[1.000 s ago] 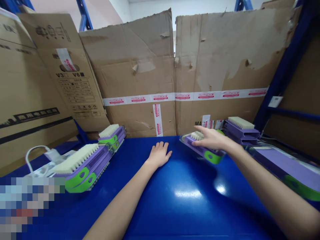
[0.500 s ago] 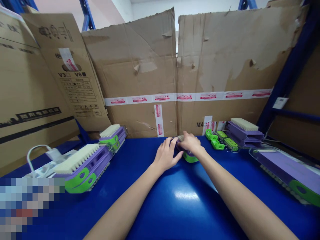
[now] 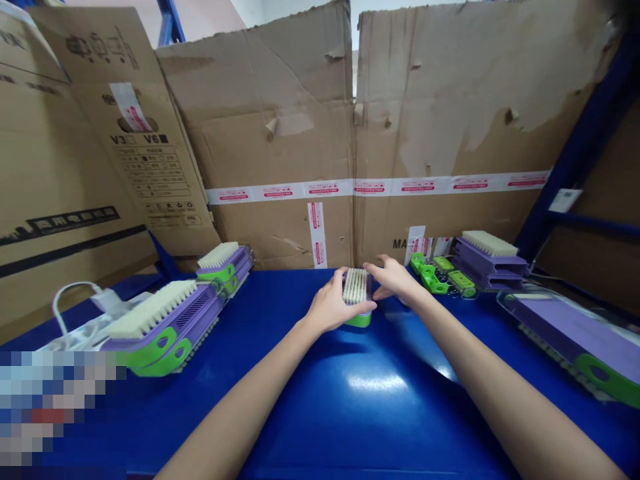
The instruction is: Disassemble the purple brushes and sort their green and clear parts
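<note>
Near the back of the blue table, a small brush with cream bristles facing up, a purple body and a green end sits between my hands. My left hand grips it, the fingers on its far left side and the thumb across its near end. On the other side my right hand is open, fingers spread, its fingertips close to the brush's right edge. I cannot tell whether they touch it. Part of the purple body is hidden behind the left thumb and fingers.
Stacked purple-and-green brushes lie at left, with a smaller stack behind. To the right are green plastic parts, a purple brush stack and a long purple piece. A power strip lies far left; cardboard stands behind.
The brush's bristles now show facing up, and it sits slightly further left. My right hand has opened and drawn off to the right; my left hand has closed around the brush.
</note>
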A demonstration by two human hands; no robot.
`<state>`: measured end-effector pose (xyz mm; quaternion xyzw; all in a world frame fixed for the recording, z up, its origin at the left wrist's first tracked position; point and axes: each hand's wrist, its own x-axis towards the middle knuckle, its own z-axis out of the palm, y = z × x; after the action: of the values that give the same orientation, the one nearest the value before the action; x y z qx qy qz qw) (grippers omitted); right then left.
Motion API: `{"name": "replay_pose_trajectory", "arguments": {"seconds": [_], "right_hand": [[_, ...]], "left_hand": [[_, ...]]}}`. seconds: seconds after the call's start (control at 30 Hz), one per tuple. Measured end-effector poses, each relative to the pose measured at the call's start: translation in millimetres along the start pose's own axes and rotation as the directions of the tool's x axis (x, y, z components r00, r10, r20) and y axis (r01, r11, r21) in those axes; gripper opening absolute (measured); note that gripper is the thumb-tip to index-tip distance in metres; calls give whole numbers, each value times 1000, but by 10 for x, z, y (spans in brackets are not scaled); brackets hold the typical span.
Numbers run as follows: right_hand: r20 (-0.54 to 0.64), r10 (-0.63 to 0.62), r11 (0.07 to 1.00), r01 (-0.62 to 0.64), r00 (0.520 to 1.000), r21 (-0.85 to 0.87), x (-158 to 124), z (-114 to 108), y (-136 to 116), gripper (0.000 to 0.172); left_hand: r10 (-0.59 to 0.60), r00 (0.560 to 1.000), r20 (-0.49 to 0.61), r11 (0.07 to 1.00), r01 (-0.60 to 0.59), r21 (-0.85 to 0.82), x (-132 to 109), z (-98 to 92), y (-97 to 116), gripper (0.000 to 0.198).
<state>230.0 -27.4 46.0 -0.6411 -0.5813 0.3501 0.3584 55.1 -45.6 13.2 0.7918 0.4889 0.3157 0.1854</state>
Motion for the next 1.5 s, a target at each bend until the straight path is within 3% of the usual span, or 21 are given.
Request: {"name": "replay_pose_trajectory", "arguments": {"seconds": [0.1, 0.17, 0.27, 0.33, 0.43, 0.57, 0.7, 0.87, 1.0, 1.1, 1.17, 1.3, 1.5], "right_hand": [[103, -11, 981, -9, 995, 196, -46, 37, 2, 74], [105, -46, 979, 24, 993, 203, -40, 48, 40, 68], [-55, -228, 972, 223, 972, -74, 16, 52, 176, 56], [-108, -410, 872, 354, 906, -338, 53, 59, 294, 52], [-20, -553, 718, 464, 833, -518, 78, 96, 441, 55], [76, -578, 689, 536, 812, -488, 95, 183, 510, 63], [150, -539, 739, 551, 829, -388, 140, 262, 524, 77], [119, -576, 730, 574, 809, -370, 171, 299, 551, 82], [119, -685, 609, 654, 719, -448, 108, 296, 492, 79], [146, -765, 466, 695, 628, -548, 44, 296, 427, 78], [170, -786, 399, 698, 595, -595, 14, 298, 402, 78], [183, -788, 362, 683, 588, -634, -3, 309, 397, 81], [214, -794, 311, 683, 569, -661, 3, 354, 380, 84]], "left_hand": [[-66, 998, 13, 993, 65, 94, -28, 5, 76, 101], [-37, 998, 49, 997, 33, 73, -7, -53, 39, 99], [21, 989, 143, 1000, -21, -5, 55, -232, -111, 97], [-2, 975, 224, 999, 12, -44, 95, -389, -252, 105], [-72, 959, 272, 996, 85, -36, 124, -617, -496, 110], [-194, 972, 131, 977, 179, 118, 123, -747, -768, 100], [-177, 979, 103, 967, 154, 201, 131, -614, -832, 99], [-52, 998, -33, 922, 60, 381, 123, -403, -647, 102], [217, 970, -112, 746, -91, 660, 97, -295, -426, 94], [378, 923, -75, 617, -191, 764, 93, -223, -290, 85], [436, 900, -27, 569, -252, 783, 95, -188, -229, 79], [438, 898, 42, 549, -304, 779, 102, -171, -182, 67], [435, 899, 45, 553, -307, 775, 111, -190, -207, 57]]}}
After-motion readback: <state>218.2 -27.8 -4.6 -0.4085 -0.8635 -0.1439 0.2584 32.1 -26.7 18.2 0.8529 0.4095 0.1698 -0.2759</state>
